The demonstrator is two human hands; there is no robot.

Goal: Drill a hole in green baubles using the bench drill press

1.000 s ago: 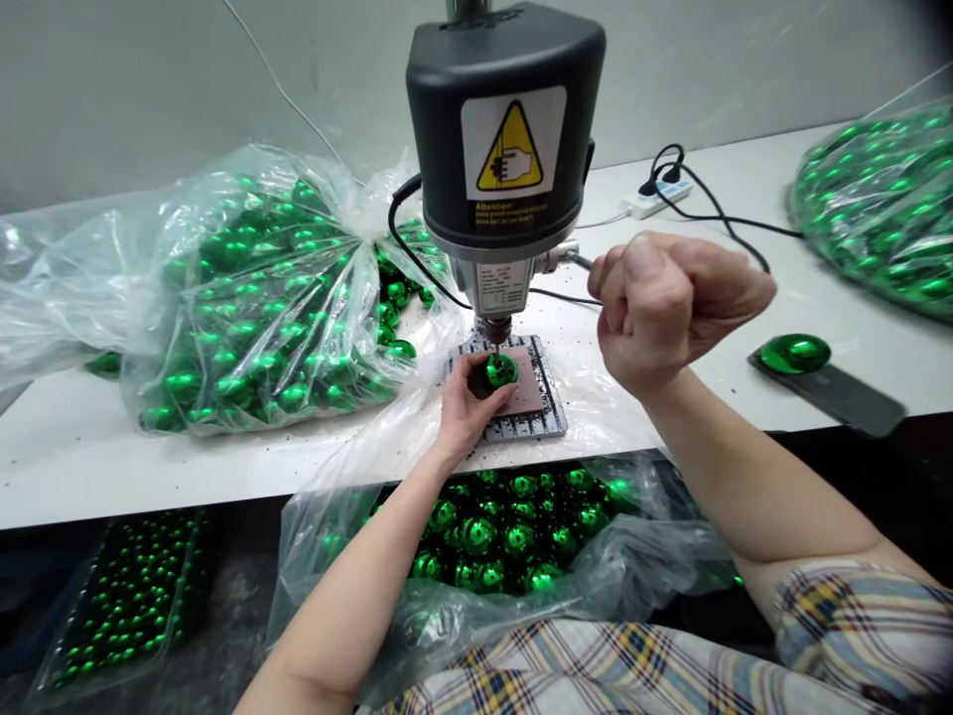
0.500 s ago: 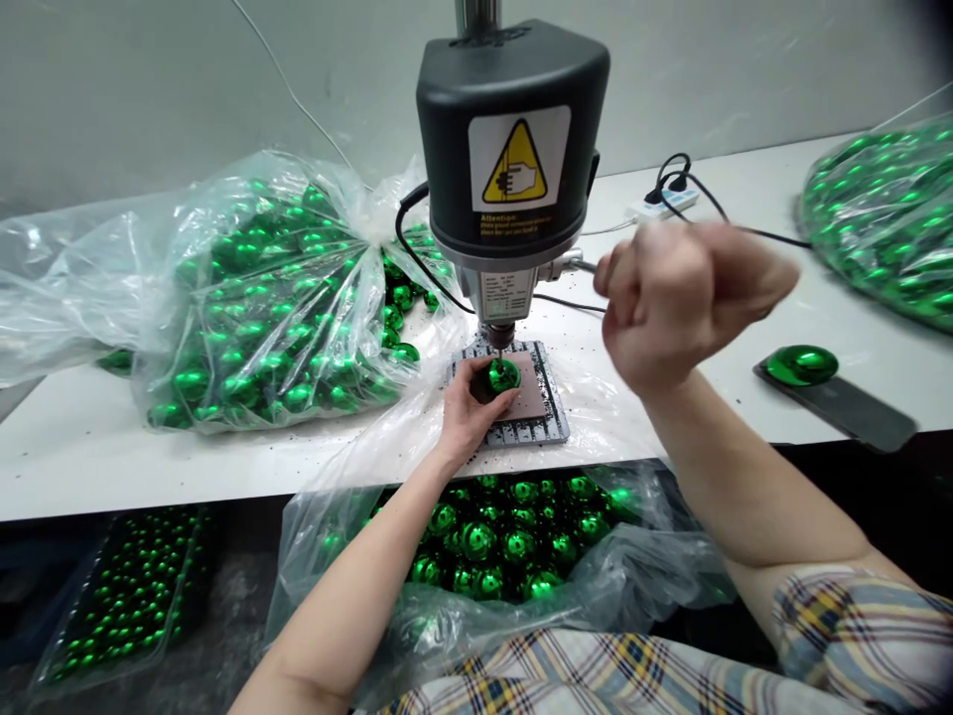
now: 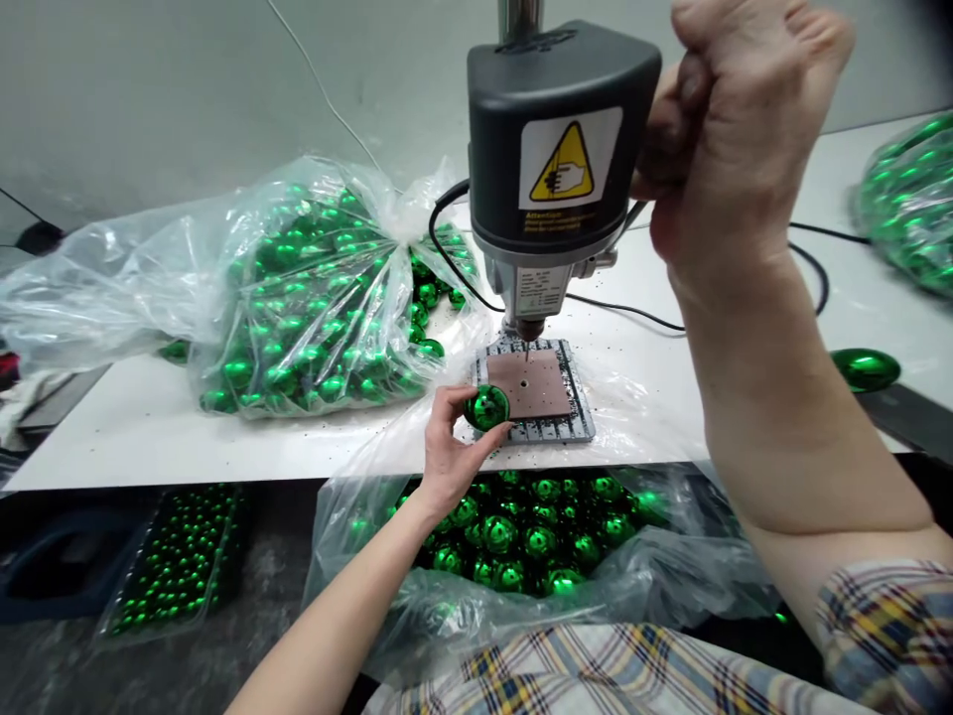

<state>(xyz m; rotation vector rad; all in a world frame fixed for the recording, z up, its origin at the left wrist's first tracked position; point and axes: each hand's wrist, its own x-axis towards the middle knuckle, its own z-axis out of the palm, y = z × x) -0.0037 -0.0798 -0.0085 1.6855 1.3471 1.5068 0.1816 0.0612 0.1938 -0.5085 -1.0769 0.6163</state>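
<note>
A: How is the left hand (image 3: 454, 452) set?

B: 1 green ball (image 3: 487, 407) is clamped between its thumb and fingers.

A: Where is that ball held?

B: Over the near left corner of a brown board (image 3: 543, 387), to the left of the board's hole (image 3: 523, 383). Whether the board is touched by it cannot be told.

A: And the right hand (image 3: 745, 139)?

B: It is raised to the right of the drill press (image 3: 562, 89), its fingers curled into a fist on the lever (image 3: 631, 218); the end of the lever is hidden by them.

A: What is seen between the hands?

B: The drill bit (image 3: 528, 350) is suspended above the board, apart from the ball. The board is carried by a slotted base plate (image 3: 585, 427), and dark crumbs are scattered on both.

A: Farther out?

B: On the table (image 3: 149, 437), a tied bag (image 3: 313, 308) full of green balls is seen at left, and another full bag (image 3: 912, 209) at far right. 1 more ball (image 3: 865, 369) is placed at right. Below the near edge, more balls are held in an open bag (image 3: 617, 591).
</note>
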